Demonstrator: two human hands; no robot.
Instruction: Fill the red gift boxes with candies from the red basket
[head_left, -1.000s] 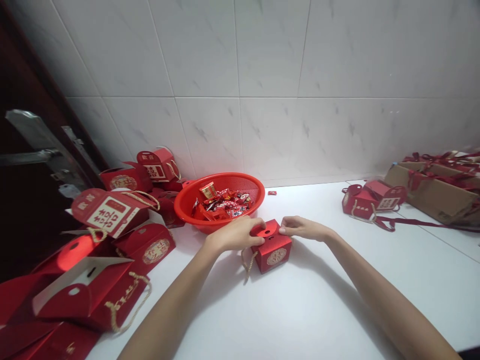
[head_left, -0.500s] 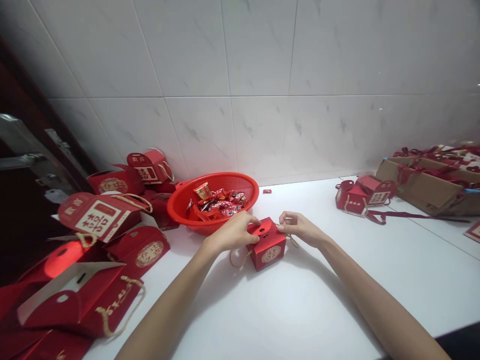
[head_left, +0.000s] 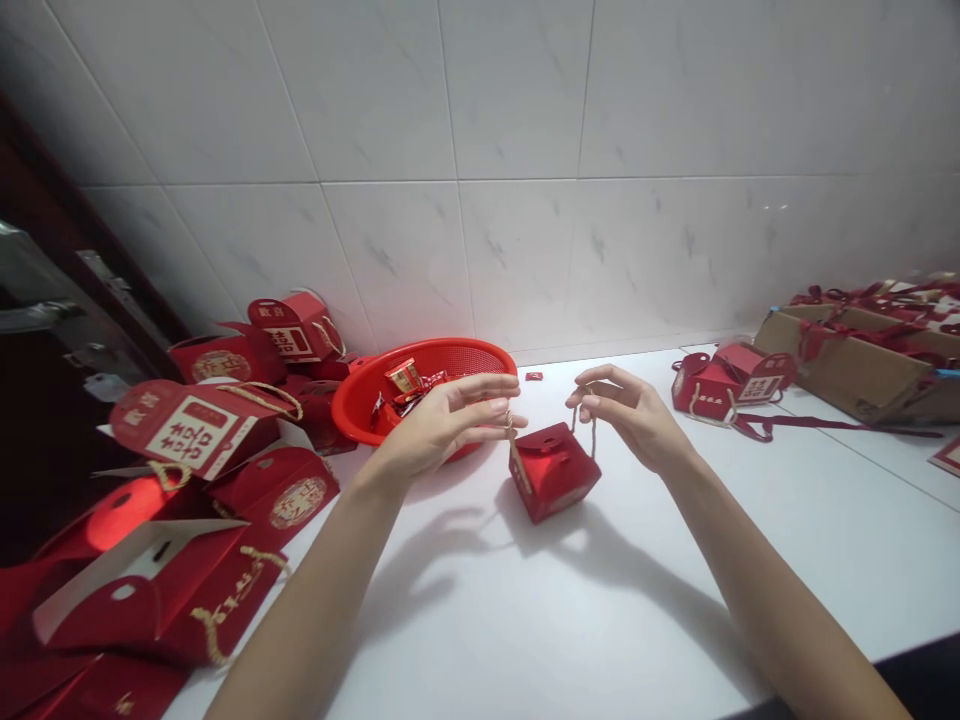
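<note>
One handle [head_left: 594,438] of the red box [head_left: 555,478] our right hand [head_left: 634,415] pinched; how our left hand [head_left: 448,418] gripped, we couldn't tell.

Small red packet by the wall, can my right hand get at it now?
Probably yes: the packet lies uncovered left of your right hand with nothing between, though that hand seems to hold a rope on the box and may need to release it.
</note>
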